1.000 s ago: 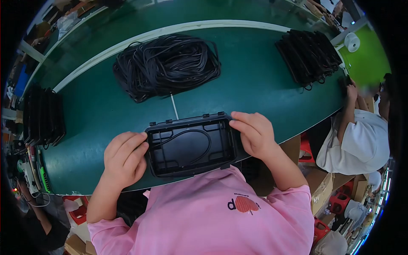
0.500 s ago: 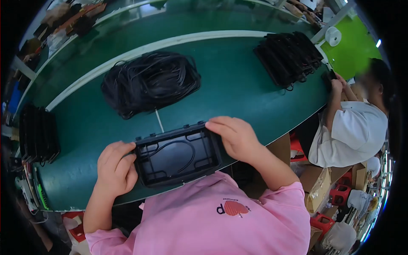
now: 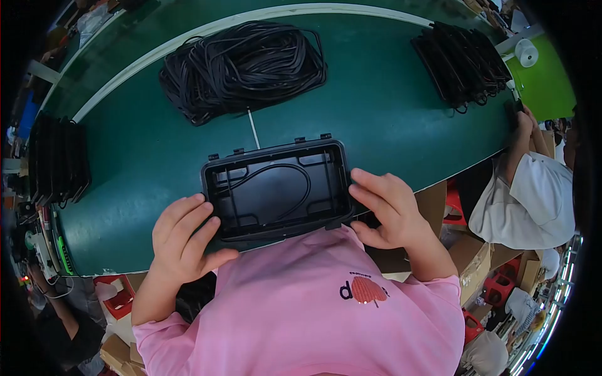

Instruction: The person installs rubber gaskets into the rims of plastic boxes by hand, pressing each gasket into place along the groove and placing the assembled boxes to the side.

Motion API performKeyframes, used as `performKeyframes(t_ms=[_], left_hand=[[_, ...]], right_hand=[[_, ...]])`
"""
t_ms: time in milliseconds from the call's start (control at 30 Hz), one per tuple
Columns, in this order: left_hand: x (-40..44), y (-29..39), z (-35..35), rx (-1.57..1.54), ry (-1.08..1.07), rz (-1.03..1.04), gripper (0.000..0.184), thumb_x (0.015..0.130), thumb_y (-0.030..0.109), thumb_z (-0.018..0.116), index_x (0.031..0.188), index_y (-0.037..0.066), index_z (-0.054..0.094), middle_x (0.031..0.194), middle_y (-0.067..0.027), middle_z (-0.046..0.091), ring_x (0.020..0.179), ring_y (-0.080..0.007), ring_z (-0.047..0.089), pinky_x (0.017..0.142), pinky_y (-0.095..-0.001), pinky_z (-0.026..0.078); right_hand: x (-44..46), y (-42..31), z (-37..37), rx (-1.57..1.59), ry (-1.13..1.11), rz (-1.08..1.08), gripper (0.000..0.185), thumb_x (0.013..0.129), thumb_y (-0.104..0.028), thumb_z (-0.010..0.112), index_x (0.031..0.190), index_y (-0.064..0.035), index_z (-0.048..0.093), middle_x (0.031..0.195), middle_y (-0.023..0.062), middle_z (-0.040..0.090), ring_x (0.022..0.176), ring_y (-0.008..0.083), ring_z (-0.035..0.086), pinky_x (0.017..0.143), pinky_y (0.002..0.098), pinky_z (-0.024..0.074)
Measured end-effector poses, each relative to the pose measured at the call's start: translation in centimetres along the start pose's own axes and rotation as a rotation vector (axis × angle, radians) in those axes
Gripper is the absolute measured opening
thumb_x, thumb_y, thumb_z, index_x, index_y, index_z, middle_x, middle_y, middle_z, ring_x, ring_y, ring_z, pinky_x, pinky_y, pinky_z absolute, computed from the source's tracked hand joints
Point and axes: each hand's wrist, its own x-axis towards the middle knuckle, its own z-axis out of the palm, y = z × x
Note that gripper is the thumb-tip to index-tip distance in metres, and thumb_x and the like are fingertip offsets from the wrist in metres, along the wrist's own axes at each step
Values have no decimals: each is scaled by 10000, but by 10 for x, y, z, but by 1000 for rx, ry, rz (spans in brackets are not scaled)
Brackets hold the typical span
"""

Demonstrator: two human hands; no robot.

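The box (image 3: 260, 194), uncovered and with a cord (image 3: 308, 182) laid inside, is set at the table's (image 3: 370, 138) near edge, its ends seemingly just touched by the left hand (image 3: 179, 241) and right hand (image 3: 399, 213), both loosely open.

A fan (image 3: 527, 52) is at the far right; a person (image 3: 525, 200) in white is by the counter's (image 3: 364, 113) right end; boxes (image 3: 475, 266) and red stools (image 3: 498, 288) are near right; a green tool (image 3: 64, 255) is at the left end.
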Motion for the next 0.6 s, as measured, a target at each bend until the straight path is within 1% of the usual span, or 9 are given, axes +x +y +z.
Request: performKeyframes(t_ms=[33,100,200,233,300,333,400,433,600], left_hand=[[0,0,1,-1,-3,-3,541,785,483,733,1012,3,629,1071,-167,640,989,-364,643,816,-457,541],[0,-1,3,-20,16,-6,539,733,461,785,990,16,624,1047,-154,643,969,-355,654,801,-447,553],[3,2,1,-44,33,-48,517,728,429,797,997,23,623,1036,-146,648,972,-357,655,795,-445,551],[3,1,0,-40,30,-51,517,728,429,797,997,23,623,1036,-146,648,972,-357,655,795,-445,551],[-1,-3,-4,-136,18,-33,419,720,341,809,947,31,641,1008,-133,652,963,-342,654,780,-433,549],[-1,-2,-5,-131,10,-44,419,720,341,809,947,31,641,1008,-133,652,963,-342,654,780,-433,549],[3,2,-4,-153,7,-11,323,690,243,813,876,33,654,964,-119,649,941,-325,650,762,-420,542],[7,5,-3,-187,21,-48,262,674,183,802,830,32,655,932,-107,640,922,-315,645,743,-411,535],[12,5,-7,-169,-16,-65,256,684,172,797,834,29,647,915,-100,636,915,-312,648,713,-392,526]], right_hand=[[-1,2,1,4,-2,2,472,682,-113,742,1126,4,633,1255,169,591,752,247,625,601,323,456],[-3,8,4,-86,-55,-42,534,688,-216,804,1141,-3,618,1258,173,586,768,246,626,605,318,457],[-4,10,7,-102,-17,-54,523,685,-259,818,1103,-6,633,1224,168,603,754,241,629,597,317,455],[-4,10,7,-97,-17,-57,523,685,-259,818,1103,-6,633,1224,168,603,754,241,629,597,317,455],[-4,9,7,-105,31,-110,458,687,-225,818,1055,-9,651,1178,153,624,715,229,626,577,314,449],[-5,8,8,-91,30,-112,458,687,-225,818,1055,-9,651,1178,153,624,715,229,626,577,314,449],[-6,8,10,-53,54,-171,419,671,-199,827,1012,-19,663,1135,148,637,674,219,617,558,309,442],[-5,8,10,-47,54,-173,419,671,-199,827,1012,-19,663,1135,148,637,674,219,617,558,309,442],[-4,8,8,-1,36,-148,393,668,-167,828,1002,-39,666,1110,146,642,659,210,612,550,305,435]])
